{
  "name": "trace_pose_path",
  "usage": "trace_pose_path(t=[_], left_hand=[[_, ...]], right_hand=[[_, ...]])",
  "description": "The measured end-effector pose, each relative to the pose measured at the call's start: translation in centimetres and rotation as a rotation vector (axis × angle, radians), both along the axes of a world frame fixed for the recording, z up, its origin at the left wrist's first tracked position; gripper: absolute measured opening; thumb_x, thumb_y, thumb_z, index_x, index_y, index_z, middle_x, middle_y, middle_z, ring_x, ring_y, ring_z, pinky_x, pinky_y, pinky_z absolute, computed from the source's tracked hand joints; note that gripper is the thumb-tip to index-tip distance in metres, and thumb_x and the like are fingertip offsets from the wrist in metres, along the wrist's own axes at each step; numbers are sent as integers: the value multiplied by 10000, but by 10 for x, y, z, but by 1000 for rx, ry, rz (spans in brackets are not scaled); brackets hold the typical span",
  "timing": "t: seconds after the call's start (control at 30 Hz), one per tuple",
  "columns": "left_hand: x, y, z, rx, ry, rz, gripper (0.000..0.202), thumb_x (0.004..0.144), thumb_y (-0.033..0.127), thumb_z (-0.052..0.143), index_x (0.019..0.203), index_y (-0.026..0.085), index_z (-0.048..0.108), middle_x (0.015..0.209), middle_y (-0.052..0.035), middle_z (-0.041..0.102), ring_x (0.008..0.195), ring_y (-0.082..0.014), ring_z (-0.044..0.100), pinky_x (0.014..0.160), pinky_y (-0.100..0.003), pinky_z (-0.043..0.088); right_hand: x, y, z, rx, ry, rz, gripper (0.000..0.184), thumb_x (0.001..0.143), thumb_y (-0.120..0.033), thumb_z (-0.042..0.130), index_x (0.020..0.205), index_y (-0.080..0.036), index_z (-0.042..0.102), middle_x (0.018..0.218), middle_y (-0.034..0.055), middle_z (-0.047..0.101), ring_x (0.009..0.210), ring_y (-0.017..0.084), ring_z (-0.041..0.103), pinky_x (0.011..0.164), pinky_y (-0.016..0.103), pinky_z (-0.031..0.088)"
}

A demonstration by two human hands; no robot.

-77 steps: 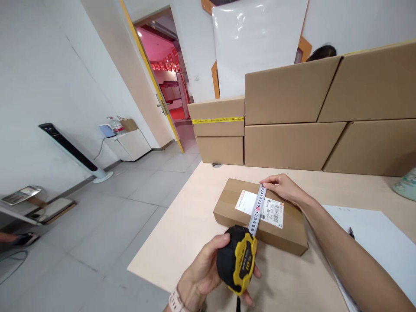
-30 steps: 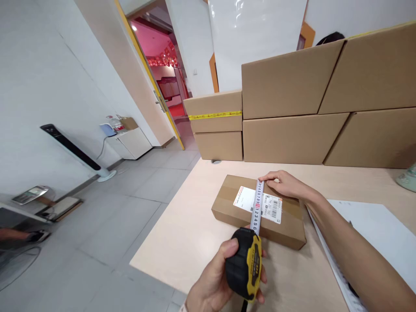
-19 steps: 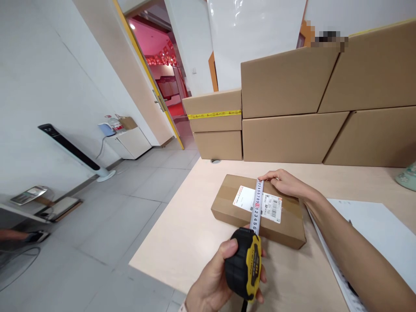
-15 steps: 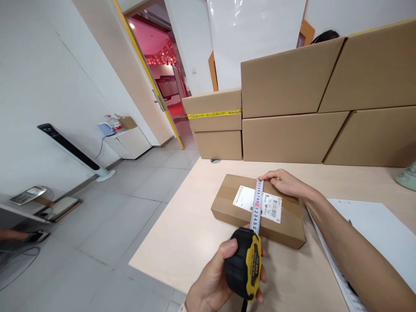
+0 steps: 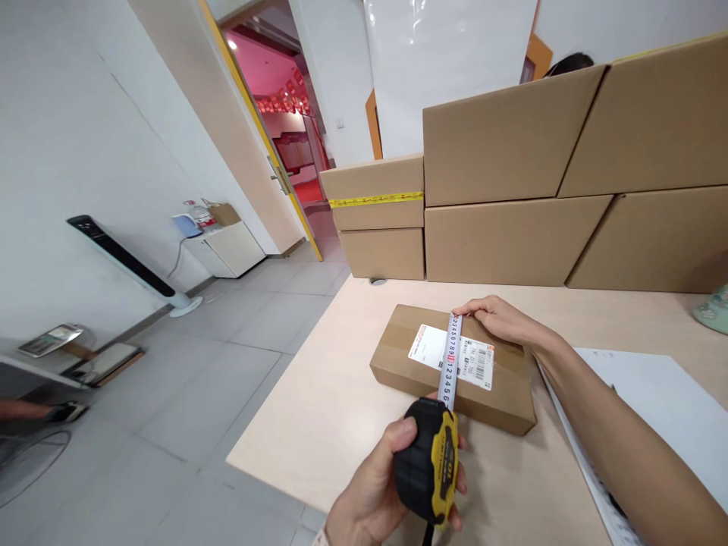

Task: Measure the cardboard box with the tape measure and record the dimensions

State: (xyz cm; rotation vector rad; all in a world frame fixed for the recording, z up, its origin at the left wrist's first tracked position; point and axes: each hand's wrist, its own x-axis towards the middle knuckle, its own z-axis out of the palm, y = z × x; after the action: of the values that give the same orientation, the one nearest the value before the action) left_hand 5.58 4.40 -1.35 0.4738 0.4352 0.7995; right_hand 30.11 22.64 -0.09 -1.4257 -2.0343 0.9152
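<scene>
A brown cardboard box (image 5: pixel 392 353) with a white shipping label (image 5: pixel 478 362) lies flat on the table. My left hand (image 5: pixel 378 470) is wrapped round a black and yellow tape measure (image 5: pixel 424 462), just in front of the box's near edge. Its pulled-out blade (image 5: pixel 452 353) runs across the box top and over the label. At the far edge of the box, my right hand (image 5: pixel 496 318) is closed, with its fingertips on the end of the blade. The fingers' undersides are partly hidden.
Large cardboard boxes (image 5: pixel 512 243) stand stacked along the table's (image 5: pixel 301 425) back, with a person's hair (image 5: pixel 572 62) above them. White paper (image 5: pixel 660 402) lies under my right forearm. A green patterned object (image 5: pixel 713 309) sits at the right edge. The table's left edge drops to a tiled floor (image 5: pixel 227 364).
</scene>
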Motion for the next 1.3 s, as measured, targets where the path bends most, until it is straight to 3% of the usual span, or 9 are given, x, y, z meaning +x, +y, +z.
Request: trace_pose_path(t=[0.43,0.7,0.97,1.3], left_hand=[[0,1,-2,4,-28,-10,735,797,532,625,1411,271,317,1066,-115,607,788,-239,655,553,-330,559],[-1,0,-1,10,-14,-11,676,794,539,626,1355,242,393,1075,-118,604,797,-240,652,557,-329,555],[-2,0,-4,22,-41,-13,722,810,534,595,1412,260,305,1083,-124,593,796,-240,647,568,-342,552],[-2,-1,-6,78,43,12,682,765,520,643,1351,247,426,1059,-119,592,790,-240,646,553,-326,553]], right_hand=[[-1,-2,1,-9,21,2,407,815,-156,423,1022,-213,770,1175,41,719,1117,228,630,1002,338,432],[0,-3,1,-26,58,9,392,805,-177,447,1019,-220,773,1152,37,730,1092,235,645,995,353,448],[0,-2,2,-28,44,0,381,801,-177,458,1013,-220,773,1162,39,725,1095,236,641,1002,354,443],[-6,-7,11,7,112,-50,380,770,-134,441,965,-195,761,1069,50,746,1019,212,662,974,343,456]])
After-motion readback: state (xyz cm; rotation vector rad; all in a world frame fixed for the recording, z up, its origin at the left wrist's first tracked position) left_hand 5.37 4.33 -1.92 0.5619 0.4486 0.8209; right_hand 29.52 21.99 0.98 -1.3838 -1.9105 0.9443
